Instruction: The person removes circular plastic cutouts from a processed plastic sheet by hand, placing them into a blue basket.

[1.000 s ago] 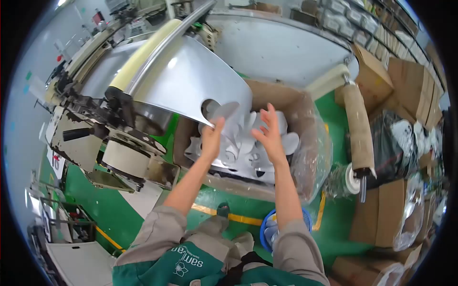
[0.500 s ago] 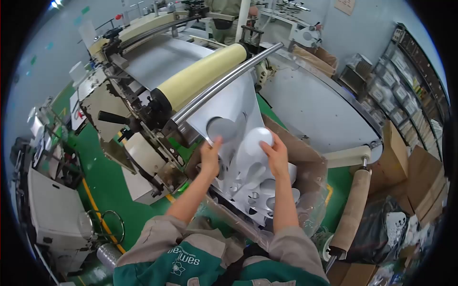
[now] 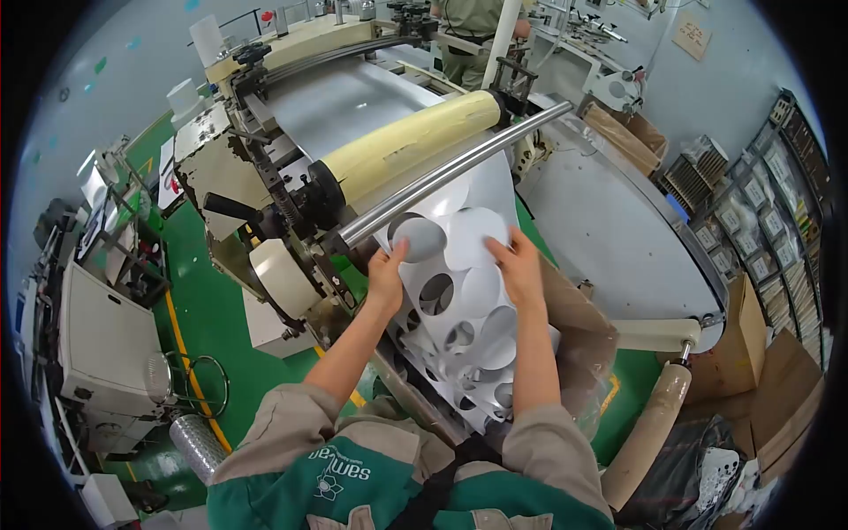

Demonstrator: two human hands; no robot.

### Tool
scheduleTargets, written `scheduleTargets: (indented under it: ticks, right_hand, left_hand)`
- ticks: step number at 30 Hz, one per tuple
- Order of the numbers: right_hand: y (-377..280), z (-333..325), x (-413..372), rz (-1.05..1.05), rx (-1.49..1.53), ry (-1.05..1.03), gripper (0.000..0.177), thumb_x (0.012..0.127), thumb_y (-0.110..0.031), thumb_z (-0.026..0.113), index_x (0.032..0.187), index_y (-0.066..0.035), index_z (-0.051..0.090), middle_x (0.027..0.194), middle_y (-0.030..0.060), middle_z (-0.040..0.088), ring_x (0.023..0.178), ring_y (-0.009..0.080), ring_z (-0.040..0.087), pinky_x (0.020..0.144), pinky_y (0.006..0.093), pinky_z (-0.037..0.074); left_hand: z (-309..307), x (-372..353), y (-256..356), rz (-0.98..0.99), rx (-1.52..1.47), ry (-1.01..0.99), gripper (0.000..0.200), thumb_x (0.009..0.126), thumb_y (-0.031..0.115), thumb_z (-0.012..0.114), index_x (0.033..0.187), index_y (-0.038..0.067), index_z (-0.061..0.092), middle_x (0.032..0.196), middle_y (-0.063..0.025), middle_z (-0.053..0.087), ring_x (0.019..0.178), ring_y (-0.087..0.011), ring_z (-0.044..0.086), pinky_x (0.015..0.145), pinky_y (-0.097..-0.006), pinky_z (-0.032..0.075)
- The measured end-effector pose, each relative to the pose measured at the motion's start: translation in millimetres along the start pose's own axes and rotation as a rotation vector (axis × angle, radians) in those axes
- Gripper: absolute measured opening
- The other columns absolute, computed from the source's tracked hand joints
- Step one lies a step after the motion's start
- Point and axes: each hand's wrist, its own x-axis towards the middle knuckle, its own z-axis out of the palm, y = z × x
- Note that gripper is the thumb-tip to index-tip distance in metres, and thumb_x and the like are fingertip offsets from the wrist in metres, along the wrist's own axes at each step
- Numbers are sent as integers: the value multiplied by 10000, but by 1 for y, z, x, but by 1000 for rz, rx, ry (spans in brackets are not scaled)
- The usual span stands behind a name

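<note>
A white cabinet (image 3: 110, 340) stands left; shelving (image 3: 767, 238) and cardboard boxes (image 3: 786, 384) right.

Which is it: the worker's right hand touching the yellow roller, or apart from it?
Apart. In the head view, the right hand is on the near side of the metal bar, the yellow roller beyond it, with a clear gap between.

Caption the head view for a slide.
Left hand and right hand touch round cutouts of a holed sheet hanging below a yellow roller into a cardboard box.

A plastic-lined cardboard box (image 3: 570, 305) on the green floor (image 3: 196, 309) holds heaped, hole-punched white sheet (image 3: 435, 329).
</note>
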Motion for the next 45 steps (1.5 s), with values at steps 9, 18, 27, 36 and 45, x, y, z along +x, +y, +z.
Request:
scheduleTargets:
  ticks: [9,18,27,36,45]
  right_hand:
    - [46,-15,4,127,931,198,343,811,-122,610,1114,5,512,1069,79,558,1047,198,509,866,322,412]
    - [-8,61,49,-24,-79,-291,395,738,-137,672,1072,40,553,991,92,605,901,161,554,793,280,431]
    - [17,2,21,49,959,137,313,848,-173,585,1130,-72,495,1087,40,561,989,167,543,791,320,459]
    - [-29,45,20,-52,279,-132,394,783,-80,652,1127,35,498,1054,96,582,961,177,568,838,301,448]
    - [17,52,20,222,320,-221,444,768,-179,680,1111,48,516,1028,104,592,941,177,569,809,279,452]
  left_hand:
    - [4,-11,33,-151,-45,-62,414,886,235,513,1216,-1,434,1135,-95,542,1068,-174,519,887,-306,424]
    - [0,4,10,-136,-240,-69,294,908,210,484,1143,35,508,1152,-58,533,1066,-158,488,914,-294,372]
    - [-10,22,31,-62,-231,-49,419,937,267,381,1288,44,331,1295,-106,410,1202,-241,406,998,-373,360]
    - [-4,32,46,-246,-568,-250,355,936,294,382,1190,58,454,1222,-108,486,1143,-254,454,982,-430,369]
    - [1,-23,13,-365,-90,-342,467,919,364,423,1233,19,419,1210,-70,502,1128,-180,460,953,-338,352]
